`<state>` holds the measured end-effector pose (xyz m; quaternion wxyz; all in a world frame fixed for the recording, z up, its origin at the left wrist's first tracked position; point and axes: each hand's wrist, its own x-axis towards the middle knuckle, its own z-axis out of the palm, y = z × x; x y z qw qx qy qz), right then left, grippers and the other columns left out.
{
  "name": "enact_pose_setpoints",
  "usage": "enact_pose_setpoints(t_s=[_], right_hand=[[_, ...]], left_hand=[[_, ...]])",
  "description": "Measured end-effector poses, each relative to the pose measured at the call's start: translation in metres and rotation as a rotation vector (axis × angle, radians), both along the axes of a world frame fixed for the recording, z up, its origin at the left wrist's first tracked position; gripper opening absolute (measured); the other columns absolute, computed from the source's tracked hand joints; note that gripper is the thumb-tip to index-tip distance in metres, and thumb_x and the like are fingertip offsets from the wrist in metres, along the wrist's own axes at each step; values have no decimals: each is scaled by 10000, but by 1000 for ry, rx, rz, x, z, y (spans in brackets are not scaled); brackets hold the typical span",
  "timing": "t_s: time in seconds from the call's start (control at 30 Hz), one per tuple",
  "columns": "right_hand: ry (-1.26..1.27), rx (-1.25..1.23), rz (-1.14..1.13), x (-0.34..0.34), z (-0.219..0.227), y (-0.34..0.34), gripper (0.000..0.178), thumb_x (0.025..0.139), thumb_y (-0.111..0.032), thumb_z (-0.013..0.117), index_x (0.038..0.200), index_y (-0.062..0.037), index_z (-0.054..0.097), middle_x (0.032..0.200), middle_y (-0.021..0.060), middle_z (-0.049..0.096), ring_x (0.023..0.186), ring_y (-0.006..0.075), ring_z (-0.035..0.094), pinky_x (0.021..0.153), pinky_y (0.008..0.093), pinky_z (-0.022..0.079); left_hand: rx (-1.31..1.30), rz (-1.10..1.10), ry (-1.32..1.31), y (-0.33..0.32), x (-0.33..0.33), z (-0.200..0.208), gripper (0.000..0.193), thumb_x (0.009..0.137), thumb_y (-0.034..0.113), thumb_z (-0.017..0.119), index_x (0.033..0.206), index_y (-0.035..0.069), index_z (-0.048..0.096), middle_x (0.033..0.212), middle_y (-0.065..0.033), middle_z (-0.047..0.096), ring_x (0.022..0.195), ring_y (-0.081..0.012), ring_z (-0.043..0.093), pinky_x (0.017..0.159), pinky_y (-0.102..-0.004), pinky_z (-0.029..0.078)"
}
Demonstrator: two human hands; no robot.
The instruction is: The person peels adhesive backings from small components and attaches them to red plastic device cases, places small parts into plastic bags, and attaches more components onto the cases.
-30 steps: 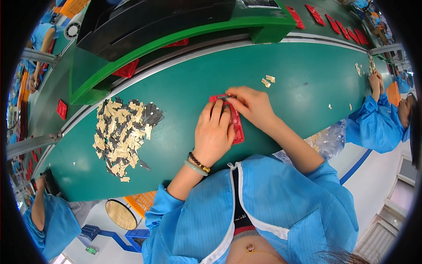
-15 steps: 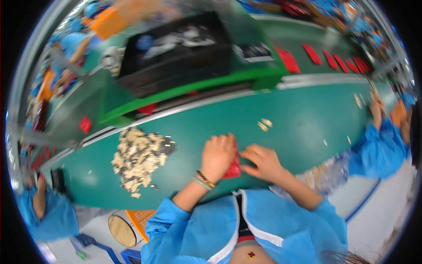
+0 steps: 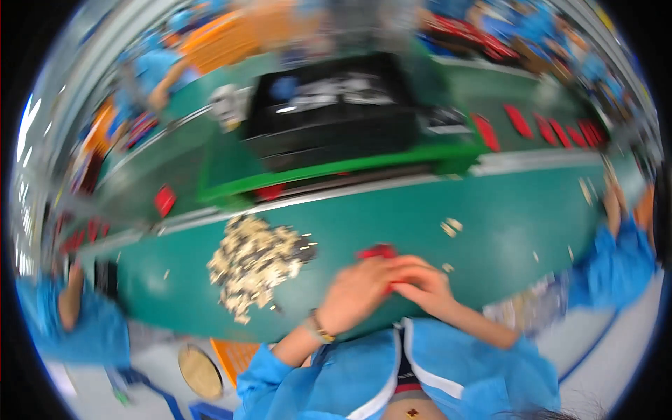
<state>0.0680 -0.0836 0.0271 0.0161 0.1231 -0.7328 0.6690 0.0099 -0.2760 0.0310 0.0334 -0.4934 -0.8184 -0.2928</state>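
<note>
A red flat piece point(image 3: 378, 250) is between my two hands above the green table, its far end showing beyond my fingers. My left hand point(image 3: 358, 294) closes over it from the left, with a bracelet at that wrist. From the right, my right hand point(image 3: 424, 281) meets it, fingers bent onto the piece's near right side. Blur and overlapping fingers hide most of the piece, so its kind is unclear. To the left lies a heap of small cream and dark pieces point(image 3: 255, 262). A small cream piece point(image 3: 448, 267) lies just beyond my right hand.
Behind the green table point(image 3: 378, 217), a black bin point(image 3: 329, 126) with clear bags stands on a green-edged shelf point(image 3: 336, 171). Red pieces point(image 3: 518, 120) line the far belt at right. Co-workers in blue sit at both sides. A clear bag point(image 3: 528, 304) lies at the near right edge.
My right hand has come in to my left and closed on the red piece. The piece, flat under my left hand before, has been turned and shows less. The whole view has shifted.
</note>
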Motion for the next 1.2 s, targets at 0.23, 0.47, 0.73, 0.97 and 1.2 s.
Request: enact_pose_setpoints(t_s=[0.23,0.47,0.73,0.97,1.2], right_hand=[[485,547,-837,-69,-12,131,345,744,46,534,1079,-34,560,1115,136,515,1117,281,502,977,369,392],[269,1050,-563,-186,-70,301,435,787,-9,564,1218,-68,540,1247,133,536,1128,350,510,933,411,417],[197,1339,-684,-194,-62,264,304,812,-131,641,1109,-76,604,1074,99,606,1001,285,571,846,383,457],[655,535,-1003,-64,-20,166,141,822,0,644,947,-9,579,884,32,565,770,139,506,724,251,442],[731,859,-169,23,-25,19,240,660,-29,703,881,-100,641,857,73,581,786,238,582,687,361,456]], left_hand=[[159,780,732,-188,-95,37,289,832,-37,594,1118,5,599,1124,-180,629,1035,-316,603,914,-406,466],[-183,829,268,-258,-205,12,571,731,102,730,1242,19,490,1256,-172,515,1075,-356,551,906,-416,461],[-71,728,173,-157,-96,-1,404,721,83,732,1085,59,557,1143,-131,530,1014,-301,561,832,-368,483],[-49,517,-262,-124,-98,-37,196,711,74,721,800,20,555,828,-117,571,823,-311,532,728,-392,437],[338,589,-609,-113,-80,-11,49,896,46,563,880,0,559,751,-60,613,624,-139,541,588,-251,445]])
